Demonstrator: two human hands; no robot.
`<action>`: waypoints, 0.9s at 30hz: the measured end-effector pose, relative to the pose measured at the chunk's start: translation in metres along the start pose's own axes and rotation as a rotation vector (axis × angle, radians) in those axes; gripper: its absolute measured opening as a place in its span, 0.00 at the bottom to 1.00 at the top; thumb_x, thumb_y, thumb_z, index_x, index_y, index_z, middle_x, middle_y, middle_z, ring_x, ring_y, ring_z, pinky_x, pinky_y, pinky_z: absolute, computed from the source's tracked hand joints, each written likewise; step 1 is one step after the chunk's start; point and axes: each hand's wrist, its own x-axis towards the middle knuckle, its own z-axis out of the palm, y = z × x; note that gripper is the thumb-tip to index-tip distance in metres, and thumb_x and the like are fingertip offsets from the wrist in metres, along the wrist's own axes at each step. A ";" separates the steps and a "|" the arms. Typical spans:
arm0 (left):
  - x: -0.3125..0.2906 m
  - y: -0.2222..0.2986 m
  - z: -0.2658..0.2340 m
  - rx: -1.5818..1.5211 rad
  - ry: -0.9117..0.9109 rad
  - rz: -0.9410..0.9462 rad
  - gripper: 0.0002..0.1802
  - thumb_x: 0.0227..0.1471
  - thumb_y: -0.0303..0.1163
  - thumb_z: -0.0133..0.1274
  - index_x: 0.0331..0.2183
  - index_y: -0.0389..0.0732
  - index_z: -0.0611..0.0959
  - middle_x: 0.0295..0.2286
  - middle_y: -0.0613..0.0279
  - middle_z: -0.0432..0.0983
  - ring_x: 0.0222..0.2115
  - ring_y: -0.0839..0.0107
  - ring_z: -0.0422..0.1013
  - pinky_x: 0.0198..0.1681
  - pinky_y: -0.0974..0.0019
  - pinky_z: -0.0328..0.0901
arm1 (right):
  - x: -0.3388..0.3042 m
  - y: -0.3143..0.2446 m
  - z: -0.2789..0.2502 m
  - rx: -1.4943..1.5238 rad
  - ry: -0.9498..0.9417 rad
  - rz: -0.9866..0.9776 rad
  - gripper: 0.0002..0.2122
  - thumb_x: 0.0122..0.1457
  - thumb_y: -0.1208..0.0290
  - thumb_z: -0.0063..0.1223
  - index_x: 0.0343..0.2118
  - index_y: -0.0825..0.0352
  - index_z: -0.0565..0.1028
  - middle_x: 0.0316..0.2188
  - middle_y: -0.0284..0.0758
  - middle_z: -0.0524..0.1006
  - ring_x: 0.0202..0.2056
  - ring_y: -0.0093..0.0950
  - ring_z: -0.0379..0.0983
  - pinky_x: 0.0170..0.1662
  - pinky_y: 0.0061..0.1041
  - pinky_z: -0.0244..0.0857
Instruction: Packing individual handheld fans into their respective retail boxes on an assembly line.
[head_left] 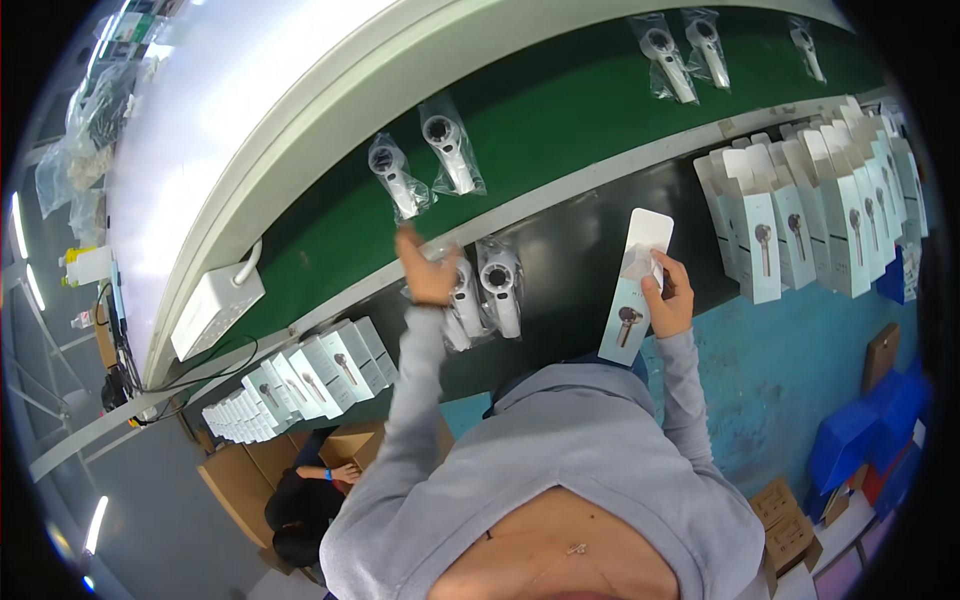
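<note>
My right hand (671,296) grips a slim white carton (622,322) by its upper side; the top flap stands up and the front bears a picture of a handheld device. Slightly smeared by motion, my left hand (427,272) has its fingers apart and nothing visible in them. Just beyond its fingertips, on the green belt, lies a bagged white handheld fan (398,182), with another bagged fan (452,155) to its right. Below and beside that hand, more bagged fans (499,290) rest on the dark tabletop, one partly hidden by the hand.
Several open cartons (795,215) stand upright at the right, and a row of closed cartons (318,374) lines the left. More bagged fans (672,62) lie far along the belt. A white power box (217,310) sits by the belt's edge. Another person (305,505) is at lower left, near cardboard.
</note>
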 end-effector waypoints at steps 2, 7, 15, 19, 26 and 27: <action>0.067 -0.030 0.008 0.130 0.183 -0.193 0.52 0.33 0.36 0.64 0.55 0.31 0.52 0.50 0.40 0.53 0.49 0.46 0.57 0.53 0.54 0.54 | 0.010 -0.006 0.003 -0.065 -0.049 0.078 0.18 0.53 0.71 0.54 0.47 0.68 0.69 0.43 0.34 0.67 0.44 0.25 0.66 0.46 0.23 0.61; 0.163 -0.101 0.036 0.264 -0.082 -0.623 0.68 0.28 0.39 0.67 0.58 0.36 0.35 0.52 0.34 0.53 0.54 0.49 0.55 0.58 0.58 0.52 | 0.023 -0.002 0.018 -0.056 -0.067 0.033 0.19 0.53 0.70 0.55 0.47 0.68 0.69 0.44 0.34 0.66 0.44 0.25 0.65 0.46 0.22 0.61; 0.105 -0.131 -0.001 0.060 0.192 -0.315 0.55 0.36 0.31 0.58 0.57 0.30 0.40 0.55 0.36 0.47 0.56 0.50 0.51 0.58 0.60 0.50 | 0.024 0.004 0.032 -0.090 -0.114 0.000 0.19 0.53 0.70 0.54 0.48 0.68 0.68 0.43 0.34 0.66 0.45 0.25 0.65 0.45 0.22 0.61; 0.011 -0.128 -0.040 0.214 0.332 -0.098 0.46 0.43 0.27 0.50 0.58 0.32 0.42 0.54 0.36 0.52 0.53 0.45 0.57 0.55 0.59 0.53 | 0.030 -0.009 0.038 -0.099 -0.149 -0.004 0.18 0.50 0.71 0.57 0.46 0.66 0.71 0.41 0.36 0.67 0.40 0.26 0.68 0.39 0.21 0.64; -0.154 -0.117 -0.029 0.109 0.170 -0.490 0.53 0.35 0.27 0.55 0.58 0.34 0.42 0.55 0.34 0.48 0.55 0.44 0.51 0.58 0.57 0.49 | 0.025 -0.021 0.050 -0.124 -0.290 0.000 0.18 0.53 0.72 0.54 0.47 0.68 0.68 0.41 0.33 0.65 0.42 0.24 0.67 0.43 0.22 0.63; -0.165 -0.124 -0.030 0.129 0.147 -0.463 0.56 0.34 0.30 0.57 0.59 0.35 0.41 0.54 0.33 0.48 0.54 0.43 0.52 0.57 0.56 0.50 | 0.022 -0.022 0.052 -0.135 -0.312 0.003 0.17 0.53 0.73 0.54 0.46 0.68 0.68 0.41 0.33 0.65 0.42 0.24 0.67 0.43 0.22 0.63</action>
